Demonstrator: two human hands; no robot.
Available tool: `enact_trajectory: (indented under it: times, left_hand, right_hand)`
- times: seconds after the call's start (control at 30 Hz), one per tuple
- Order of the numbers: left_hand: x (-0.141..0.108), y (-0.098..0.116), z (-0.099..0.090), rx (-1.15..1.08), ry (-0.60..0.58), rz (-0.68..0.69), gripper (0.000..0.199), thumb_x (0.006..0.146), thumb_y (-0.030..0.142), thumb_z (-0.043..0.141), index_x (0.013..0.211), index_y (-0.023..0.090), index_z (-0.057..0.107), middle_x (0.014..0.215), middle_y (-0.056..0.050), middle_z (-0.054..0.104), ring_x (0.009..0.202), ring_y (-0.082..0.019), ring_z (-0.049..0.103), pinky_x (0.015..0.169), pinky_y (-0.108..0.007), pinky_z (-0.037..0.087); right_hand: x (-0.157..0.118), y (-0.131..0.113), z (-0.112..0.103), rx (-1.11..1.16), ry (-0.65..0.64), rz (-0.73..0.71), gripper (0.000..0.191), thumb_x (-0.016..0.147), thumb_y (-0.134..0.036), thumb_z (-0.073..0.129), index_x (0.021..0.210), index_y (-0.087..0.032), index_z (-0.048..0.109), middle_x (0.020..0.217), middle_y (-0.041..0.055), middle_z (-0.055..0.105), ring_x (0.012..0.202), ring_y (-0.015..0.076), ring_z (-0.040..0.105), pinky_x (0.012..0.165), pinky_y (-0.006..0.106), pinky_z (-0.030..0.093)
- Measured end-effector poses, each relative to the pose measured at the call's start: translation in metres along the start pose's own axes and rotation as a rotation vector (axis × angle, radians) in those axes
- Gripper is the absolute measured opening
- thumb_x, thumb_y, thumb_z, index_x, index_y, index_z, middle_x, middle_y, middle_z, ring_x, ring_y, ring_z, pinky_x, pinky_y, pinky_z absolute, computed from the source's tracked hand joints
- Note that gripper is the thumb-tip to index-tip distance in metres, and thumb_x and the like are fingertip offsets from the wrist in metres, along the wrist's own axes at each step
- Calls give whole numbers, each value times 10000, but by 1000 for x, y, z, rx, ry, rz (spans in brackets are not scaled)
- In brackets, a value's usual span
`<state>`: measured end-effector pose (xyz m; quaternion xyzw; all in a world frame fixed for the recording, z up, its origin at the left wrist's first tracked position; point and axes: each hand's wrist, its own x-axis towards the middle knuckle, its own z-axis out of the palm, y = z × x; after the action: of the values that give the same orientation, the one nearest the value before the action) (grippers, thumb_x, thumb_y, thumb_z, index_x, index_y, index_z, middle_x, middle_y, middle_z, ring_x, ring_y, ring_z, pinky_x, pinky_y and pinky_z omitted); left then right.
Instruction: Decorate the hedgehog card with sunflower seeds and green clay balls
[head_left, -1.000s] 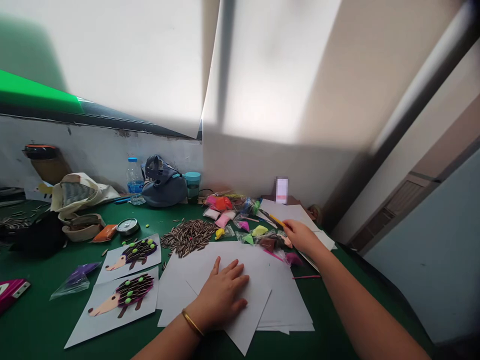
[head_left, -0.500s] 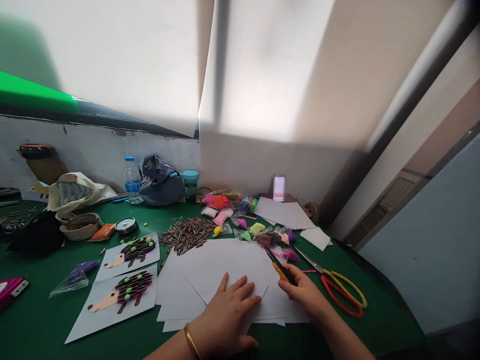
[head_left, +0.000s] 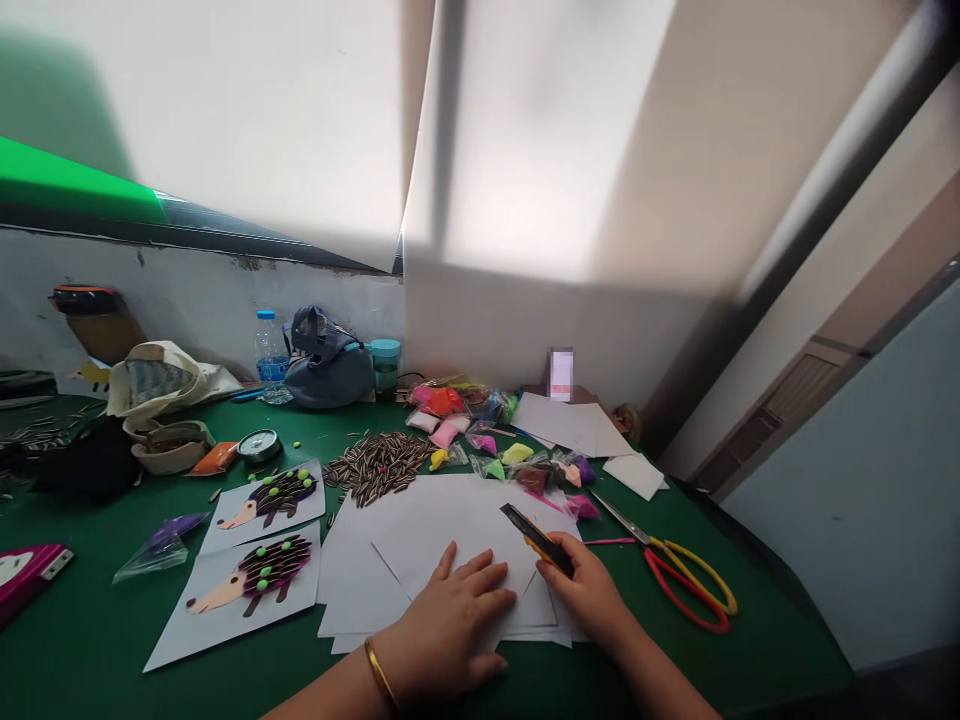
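Several sheets of white paper (head_left: 435, 505) lie stacked on the green table. My left hand (head_left: 457, 610) rests flat on them, fingers spread, with a gold bangle at its wrist. In my right hand (head_left: 585, 590) is a utility knife (head_left: 541, 540) with a yellow and black body, held above the right part of the paper, its tip pointing up and left. Dark slanting lines show on the top sheet at either side of my left hand. Left of the paper lie two hedgehog pictures (head_left: 259, 585) with striped seeds and green balls on them.
A heap of striped sunflower seeds (head_left: 379, 465) and bagged coloured clay (head_left: 517, 455) lie behind the paper. Scissors (head_left: 682, 580) with red and yellow handles lie at the right. A water bottle (head_left: 270, 355), a blue bag (head_left: 326, 370) and a round tin (head_left: 259, 445) stand farther back.
My right hand has moved slightly left with the utility knife, whose tip now points more to the left. My left hand stays flat on the paper. The whole view has shifted a little.
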<state>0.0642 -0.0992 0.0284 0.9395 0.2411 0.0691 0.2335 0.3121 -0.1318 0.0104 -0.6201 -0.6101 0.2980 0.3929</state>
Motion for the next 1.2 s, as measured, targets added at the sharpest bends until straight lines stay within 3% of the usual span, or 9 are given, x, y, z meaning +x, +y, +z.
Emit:
enact_trajectory:
  times: [0.2, 0.33, 0.43, 0.63, 0.73, 0.83, 0.93, 1.07, 1.2]
  left_hand:
    - [-1, 2, 0, 78, 64, -50, 610, 706, 498, 767, 1256, 346, 551, 1390, -58, 520, 1340, -348, 396, 1126, -667, 162]
    - [-3, 12, 1, 165, 115, -110, 327, 738, 345, 758, 1022, 252, 626, 1174, -53, 609, 1110, -272, 542, 1013, -471, 418]
    - [-3, 17, 0, 199, 94, -97, 194, 775, 276, 710, 938, 223, 620, 1081, -49, 621, 1008, -239, 562, 913, -380, 474]
    - [-4, 8, -3, 159, 121, -112, 249, 803, 304, 690, 1040, 269, 624, 1177, -41, 611, 1098, -248, 551, 972, -402, 440]
    - [-8, -1, -2, 139, 109, -89, 490, 772, 426, 728, 1219, 323, 558, 1364, -52, 531, 1291, -311, 441, 1113, -556, 279]
    - [-12, -4, -1, 125, 67, -80, 726, 691, 599, 746, 1316, 335, 489, 1452, -81, 466, 1373, -369, 349, 1132, -661, 145]
    - [-12, 3, 2, 201, 89, -83, 678, 717, 574, 727, 1297, 294, 514, 1468, -105, 449, 1388, -377, 326, 1142, -650, 129]
    - [-5, 20, 9, 260, -19, -137, 341, 807, 352, 644, 1110, 198, 611, 1186, -124, 637, 1147, -314, 566, 1003, -489, 445]
    - [1, 27, 16, 299, -71, -173, 249, 832, 234, 575, 1064, 157, 625, 1134, -163, 647, 1119, -323, 586, 917, -457, 511]
  right_hand:
    - [1, 11, 1, -1, 81, -27, 355, 822, -400, 592, 1118, -224, 677, 1093, 84, 682, 1066, 280, 622, 943, 371, 488]
    - [1, 17, 3, 46, 89, 27, 471, 823, -422, 594, 1246, -215, 609, 1277, 91, 626, 1187, 282, 580, 1010, 386, 466]
    - [1, 18, 3, 36, 85, 27, 446, 817, -424, 598, 1206, -209, 630, 1260, 96, 639, 1182, 287, 584, 1018, 393, 462]
    - [3, 17, 4, 28, 72, 11, 391, 811, -414, 606, 1145, -215, 653, 1193, 91, 666, 1128, 289, 609, 991, 392, 475]
    - [2, 18, 5, 59, 66, 43, 421, 821, -414, 599, 1194, -218, 603, 1173, 85, 663, 1090, 278, 622, 953, 387, 494]
    - [2, 21, 5, 84, 48, 78, 436, 829, -436, 589, 1210, -225, 569, 1120, 77, 672, 1008, 270, 647, 884, 390, 523]
    - [2, 22, 5, 94, 50, 84, 440, 820, -448, 598, 1199, -225, 585, 1138, 81, 676, 994, 278, 654, 857, 392, 535]
    - [1, 18, 5, 64, 67, 73, 436, 794, -461, 613, 1159, -223, 629, 1146, 82, 686, 1015, 290, 657, 858, 382, 540]
    - [0, 15, 4, 19, 83, 44, 398, 794, -449, 609, 1125, -232, 642, 1150, 76, 685, 1073, 288, 639, 934, 382, 515]
